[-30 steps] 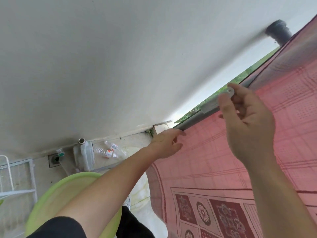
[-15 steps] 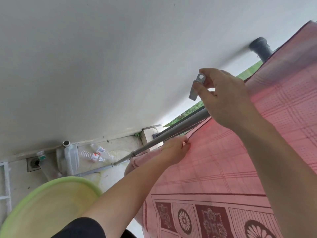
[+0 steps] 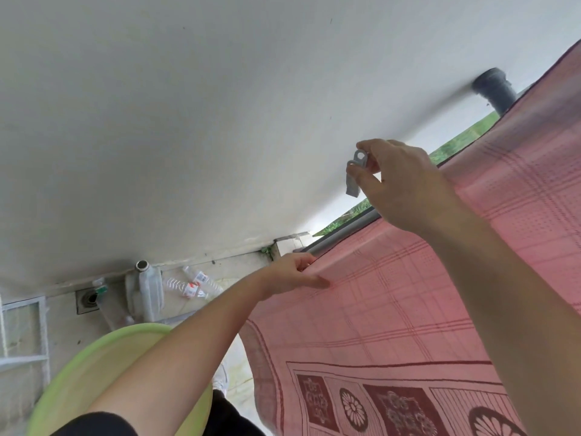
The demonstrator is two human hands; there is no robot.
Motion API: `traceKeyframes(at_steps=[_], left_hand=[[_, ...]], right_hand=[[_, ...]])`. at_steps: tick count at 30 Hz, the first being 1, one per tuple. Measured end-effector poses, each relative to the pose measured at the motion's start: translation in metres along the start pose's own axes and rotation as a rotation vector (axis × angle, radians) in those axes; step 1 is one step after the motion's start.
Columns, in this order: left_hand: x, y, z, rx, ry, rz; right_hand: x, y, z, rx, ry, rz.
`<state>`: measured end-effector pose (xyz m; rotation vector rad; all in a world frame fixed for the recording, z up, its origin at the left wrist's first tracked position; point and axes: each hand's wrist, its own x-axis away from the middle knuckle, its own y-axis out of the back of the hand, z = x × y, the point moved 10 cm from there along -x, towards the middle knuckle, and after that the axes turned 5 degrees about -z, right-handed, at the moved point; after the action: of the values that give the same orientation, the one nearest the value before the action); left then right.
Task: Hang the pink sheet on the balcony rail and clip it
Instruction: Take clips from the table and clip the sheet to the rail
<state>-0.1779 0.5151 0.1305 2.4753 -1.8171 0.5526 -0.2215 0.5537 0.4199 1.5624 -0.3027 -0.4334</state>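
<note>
Head view: the pink sheet (image 3: pixel 408 309) drapes over the grey balcony rail (image 3: pixel 342 236), filling the frame from 3 to 6 o'clock. The left hand (image 3: pixel 295 273), near centre, pinches the sheet's top edge against the rail. The right hand (image 3: pixel 399 184), at 2 o'clock above the rail, grips a grey clip (image 3: pixel 354 176) between thumb and fingers, clear of the sheet. A green basin (image 3: pixel 78 372) sits at 8 o'clock.

Left hand (image 3: pixel 294 272) pinching low, right hand (image 3: pixel 397 180) raised, fingers pinched
</note>
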Motion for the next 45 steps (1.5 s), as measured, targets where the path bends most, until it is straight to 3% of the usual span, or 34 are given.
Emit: traceKeyframes(at_steps=[9, 16, 20, 24, 31, 35, 40, 45], left_hand=[[-0.028, 0.028, -0.027, 0.171, 0.004, -0.016], [-0.071, -0.006, -0.042, 0.192, 0.093, 0.171], [-0.081, -0.014, -0.042, 0.258, 0.161, 0.304], [-0.085, -0.018, -0.053, 0.268, 0.116, 0.377], [-0.086, -0.004, -0.033, 0.477, 0.021, 0.178], [-0.076, -0.003, -0.047, 0.519, -0.020, 0.077], [-0.069, 0.002, -0.065, 0.520, -0.121, -0.038], [-0.064, 0.001, -0.071, 0.497, -0.137, -0.019]], right_hand=[[-0.023, -0.011, -0.006, 0.117, -0.044, 0.084], [-0.037, -0.009, -0.020, 0.325, -0.101, 0.111], [-0.042, -0.007, -0.024, 0.311, -0.144, 0.130], [-0.049, -0.010, -0.024, 0.260, -0.147, 0.149], [-0.068, -0.023, -0.026, 0.146, -0.165, 0.253], [-0.070, -0.041, -0.024, 0.191, -0.156, 0.406], [-0.068, -0.050, -0.023, 0.084, -0.230, 0.614], [-0.084, -0.031, -0.018, 0.097, -0.207, 0.615]])
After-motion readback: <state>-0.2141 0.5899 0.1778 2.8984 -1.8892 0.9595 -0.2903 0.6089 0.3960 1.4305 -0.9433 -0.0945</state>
